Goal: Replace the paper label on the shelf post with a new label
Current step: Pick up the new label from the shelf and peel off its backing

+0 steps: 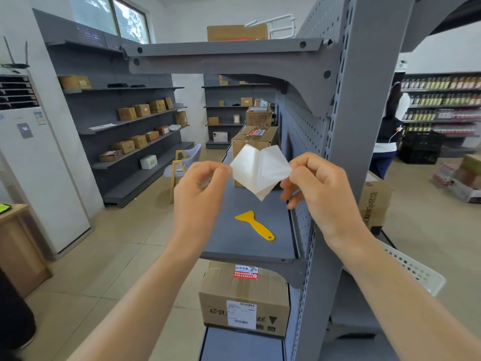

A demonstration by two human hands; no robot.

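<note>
A white paper label [260,169] hangs in the air between both hands, split into two sheets that spread apart at the top and stay joined at the lower tip. My left hand [199,190] pinches the left sheet's corner. My right hand [316,187] pinches the right sheet's corner. The grey shelf post [364,121] rises just right of my right hand, and its visible face is bare. A yellow plastic scraper [256,225] lies on the grey shelf [234,241] below the label.
Cardboard boxes sit further back on the same shelf [256,143] and on the shelf below [244,299]. A white perforated basket [413,269] sticks out right of the post. A person [390,131] stands in the right aisle. Open floor lies to the left.
</note>
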